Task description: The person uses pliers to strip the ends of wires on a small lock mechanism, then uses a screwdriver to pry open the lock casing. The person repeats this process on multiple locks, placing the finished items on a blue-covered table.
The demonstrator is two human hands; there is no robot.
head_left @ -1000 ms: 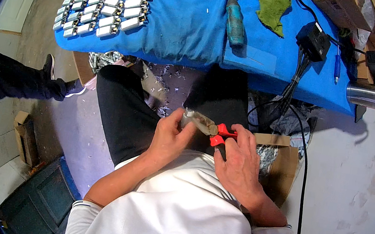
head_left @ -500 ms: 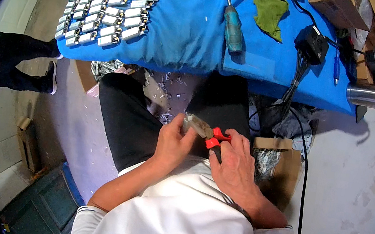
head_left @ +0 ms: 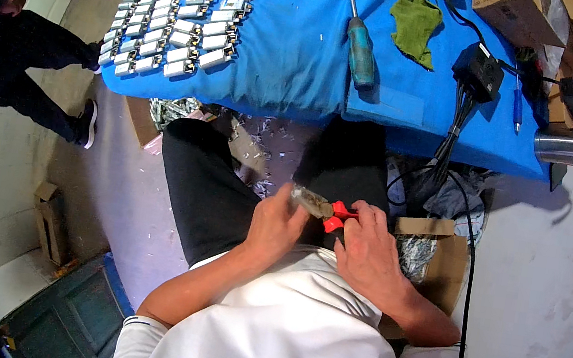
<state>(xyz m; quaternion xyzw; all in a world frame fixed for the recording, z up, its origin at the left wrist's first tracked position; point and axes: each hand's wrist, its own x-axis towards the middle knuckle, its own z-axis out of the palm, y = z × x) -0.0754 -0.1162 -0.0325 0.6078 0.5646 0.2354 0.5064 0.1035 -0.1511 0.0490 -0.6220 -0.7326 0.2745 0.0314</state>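
Note:
Above my lap, my right hand (head_left: 371, 249) is wrapped round the red-and-black handles of a pair of pliers (head_left: 335, 217). The jaws point left and meet my left hand (head_left: 272, 225). Its thumb and fingers are pinched together at the jaw end, around a small pale piece that is blurred and mostly covered. On the blue cloth at the far left lie rows of small silvery blocks (head_left: 186, 39) with dark and brass-coloured ends.
The blue-covered table (head_left: 283, 78) holds a teal-handled screwdriver (head_left: 361, 53), a green cloth (head_left: 414, 28), a black adapter with cables (head_left: 478, 73), a blue pen (head_left: 517, 110) and a steel flask (head_left: 569, 146). An open carton (head_left: 447, 266) stands right of my legs. Another person's legs (head_left: 44, 65) show at left.
The view has shifted slightly, so the table and my lap sit a little further right. Both hands keep their grip near the plier jaws. The person at left has moved their legs a little.

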